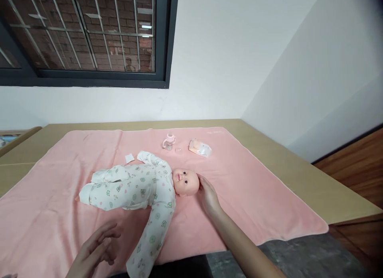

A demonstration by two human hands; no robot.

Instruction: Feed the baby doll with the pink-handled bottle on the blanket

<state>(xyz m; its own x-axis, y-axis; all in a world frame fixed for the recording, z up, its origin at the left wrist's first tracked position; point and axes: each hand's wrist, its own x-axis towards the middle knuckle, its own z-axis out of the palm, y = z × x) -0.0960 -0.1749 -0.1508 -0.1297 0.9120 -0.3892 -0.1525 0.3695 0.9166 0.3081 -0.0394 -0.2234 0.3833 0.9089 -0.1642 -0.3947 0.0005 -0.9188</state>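
Observation:
A baby doll (187, 183) lies on its back across a pink blanket (248, 198), head to the right. It wears a white outfit (134, 186) with a small green and pink print; one long sleeve hangs toward me over the front edge. Against the top of the doll's head rests my right hand (208, 196), fingers stretched along it, not wrapped round. My left hand (100, 246) hovers near the front of the blanket, fingers loosely bent and apart, holding nothing. It is closest to the doll's trouser legs and the hanging sleeve.
Behind the doll stand a pink-handled baby bottle (169, 141), a small clear cap (178, 150) and a clear plastic packet (200, 147). A white square (129, 158) lies beside the far sleeve. The wooden tabletop (269, 160) meets white walls, with a barred window (98, 34) above.

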